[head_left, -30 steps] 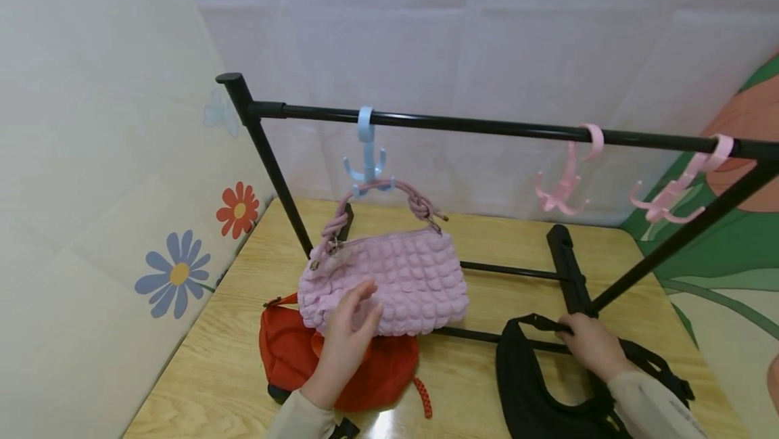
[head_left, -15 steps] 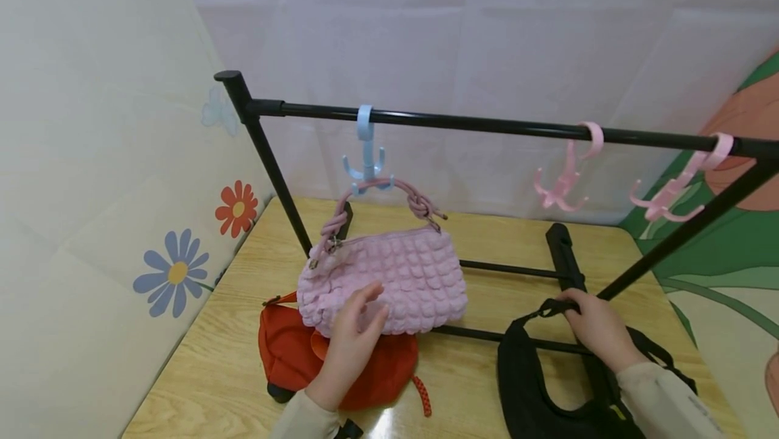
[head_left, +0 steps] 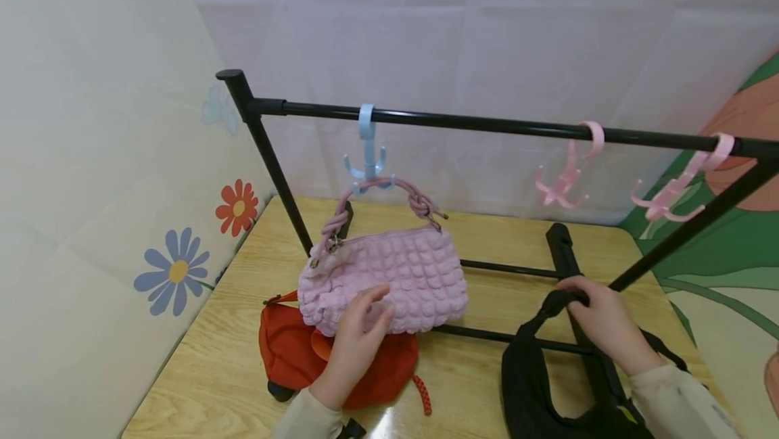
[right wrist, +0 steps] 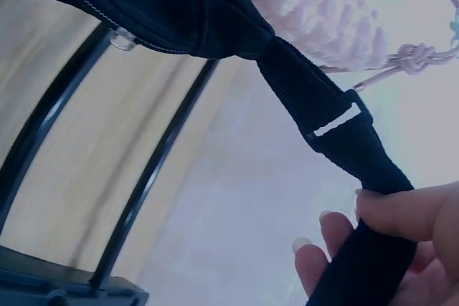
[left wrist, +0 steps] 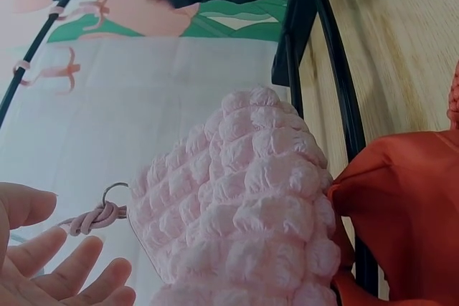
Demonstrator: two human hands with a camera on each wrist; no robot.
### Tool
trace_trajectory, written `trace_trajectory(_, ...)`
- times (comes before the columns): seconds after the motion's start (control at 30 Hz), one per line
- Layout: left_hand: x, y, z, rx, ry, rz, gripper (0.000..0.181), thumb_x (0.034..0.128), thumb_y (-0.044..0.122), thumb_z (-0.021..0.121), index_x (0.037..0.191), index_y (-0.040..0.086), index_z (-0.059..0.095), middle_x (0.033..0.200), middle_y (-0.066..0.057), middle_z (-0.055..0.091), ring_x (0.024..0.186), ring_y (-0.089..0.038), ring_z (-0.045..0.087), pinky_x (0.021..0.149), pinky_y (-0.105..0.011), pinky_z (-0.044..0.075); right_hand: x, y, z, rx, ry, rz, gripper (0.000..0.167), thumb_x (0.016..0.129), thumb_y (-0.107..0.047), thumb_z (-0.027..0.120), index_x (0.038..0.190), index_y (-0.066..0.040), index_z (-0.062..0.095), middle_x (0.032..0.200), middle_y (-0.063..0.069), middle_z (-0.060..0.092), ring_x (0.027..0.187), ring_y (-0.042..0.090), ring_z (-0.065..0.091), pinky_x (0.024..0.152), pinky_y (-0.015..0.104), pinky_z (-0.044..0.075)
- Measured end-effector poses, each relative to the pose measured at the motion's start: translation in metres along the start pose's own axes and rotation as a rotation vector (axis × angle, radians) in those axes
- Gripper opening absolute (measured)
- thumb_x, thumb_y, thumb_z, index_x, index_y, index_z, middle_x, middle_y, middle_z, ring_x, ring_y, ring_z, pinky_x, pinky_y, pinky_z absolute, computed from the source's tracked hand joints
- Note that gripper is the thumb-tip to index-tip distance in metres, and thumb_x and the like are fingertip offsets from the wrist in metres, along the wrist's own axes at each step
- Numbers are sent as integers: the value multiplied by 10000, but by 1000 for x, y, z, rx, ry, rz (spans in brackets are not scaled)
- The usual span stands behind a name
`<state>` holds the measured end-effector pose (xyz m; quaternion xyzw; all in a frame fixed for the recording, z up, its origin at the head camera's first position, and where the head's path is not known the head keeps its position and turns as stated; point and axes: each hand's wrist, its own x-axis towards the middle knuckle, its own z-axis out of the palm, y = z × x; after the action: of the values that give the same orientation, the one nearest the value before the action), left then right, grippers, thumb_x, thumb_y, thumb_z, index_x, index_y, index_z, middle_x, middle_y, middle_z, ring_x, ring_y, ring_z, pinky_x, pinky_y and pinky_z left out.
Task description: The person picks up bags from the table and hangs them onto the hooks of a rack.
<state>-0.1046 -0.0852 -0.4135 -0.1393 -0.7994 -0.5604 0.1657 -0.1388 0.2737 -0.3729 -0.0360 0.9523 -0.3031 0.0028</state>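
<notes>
My right hand (head_left: 605, 320) pinches the strap (right wrist: 337, 116) of a black shoulder bag (head_left: 525, 388) between thumb and fingers. The strap is raised, while the bag's lower part runs out of the head view. My left hand (head_left: 355, 348) stays in front of a pink puffy handbag (head_left: 404, 273), fingers loosely spread and holding nothing. In the left wrist view, those fingers are apart from the pink bag's fabric. The pink bag's knotted handle (head_left: 420, 202) hangs over a light blue hook (head_left: 368, 151).
A black rack's top rail (head_left: 475, 122) carries the blue hook, a pink hook (head_left: 562, 178) and another pink hook (head_left: 669, 195) at right. A red bag (head_left: 282, 341) lies on the wooden table (head_left: 201, 358) beneath the pink one. The rack's lower bars cross the table.
My right hand has lifted the black bag's strap upward and slightly right, and the bag has shifted with it. My left hand has moved slightly to the right; the pink bag hangs as before.
</notes>
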Motion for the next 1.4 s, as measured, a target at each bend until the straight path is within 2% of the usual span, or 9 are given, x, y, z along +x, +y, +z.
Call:
trace_trajectory(0.07, 0, 0, 1, 4, 4, 14, 279, 895, -45, 641, 1171, -82, 615, 1152, -196, 636, 1054, -305, 582, 888, -448, 479, -1, -3, -2, -1, 13, -16, 302, 894, 82, 463, 1173, 103, 575, 1153, 372, 559, 428, 153, 326, 437, 307, 325)
trace_trajectory(0.3, 0, 1, 5, 3, 3, 42, 257, 884, -49, 653, 1140, -69, 633, 1113, -187, 644, 1015, -327, 583, 836, -466, 495, -5, -15, -9, 16, 69, -43, 308, 894, 86, 464, 1172, 84, 597, 1155, 355, 572, 458, 166, 341, 429, 301, 329)
trace_trajectory(0.43, 0, 3, 6, -18, -12, 10, 259, 896, -39, 645, 1155, -54, 632, 1135, -165, 638, 1027, -339, 573, 833, -465, 498, -9, -21, -10, 26, 110, -63, 295, 891, 112, 481, 1158, 88, 606, 1135, 348, 583, 496, 166, 358, 441, 294, 322)
trace_trajectory(0.63, 0, 5, 7, -48, -33, -24, 263, 907, -29, 638, 1169, -50, 625, 1152, -175, 624, 1020, -354, 558, 784, -380, 517, -12, -31, -10, 52, 158, -77, 312, 888, 117, 498, 1175, 72, 612, 1154, 348, 576, 406, 117, 283, 380, 274, 304)
trace_trajectory(0.87, 0, 9, 13, -42, -39, -8, 244, 911, -12, 638, 1155, -23, 639, 1154, -166, 637, 1061, -315, 577, 888, -468, 476, -13, -45, -9, 74, 222, -134, 321, 859, 150, 513, 1138, 54, 640, 1092, 322, 616, 377, 94, 257, 356, 254, 282)
trace_trajectory(1.0, 1, 12, 17, -48, -49, -12, 256, 896, -27, 647, 1152, -12, 644, 1155, -151, 640, 1069, -299, 574, 891, -487, 469, -12, -51, -9, 80, 251, -164, 310, 844, 163, 536, 1107, 50, 653, 1046, 302, 639, 381, 88, 246, 352, 251, 276)
trace_trajectory(1.1, 2, 13, 19, -50, -55, -2, 251, 901, -16, 649, 1151, -1, 648, 1151, -156, 642, 1057, -324, 577, 880, -486, 473, -13, -54, -10, 83, 261, -186, 304, 835, 167, 555, 1094, 48, 661, 1026, 284, 653, 433, 94, 297, 384, 262, 285)
trace_trajectory(1.23, 2, 14, 20, -78, -77, -11, 229, 934, 40, 631, 1160, 9, 646, 1158, -169, 636, 1063, -354, 572, 887, -486, 472, -13, -59, -10, 82, 298, -230, 308, 803, 184, 581, 1060, 42, 677, 978, 244, 678, 581, 87, 421, 457, 267, 297)
trace_trajectory(1.4, 2, 15, 22, -101, -101, -19, 229, 954, 76, 615, 1168, -1, 642, 1158, -188, 631, 1072, -382, 564, 901, -500, 469, -13, -64, -11, 92, 331, -262, 319, 780, 195, 586, 1038, 37, 686, 957, 227, 686, 639, 75, 458, 496, 242, 309)
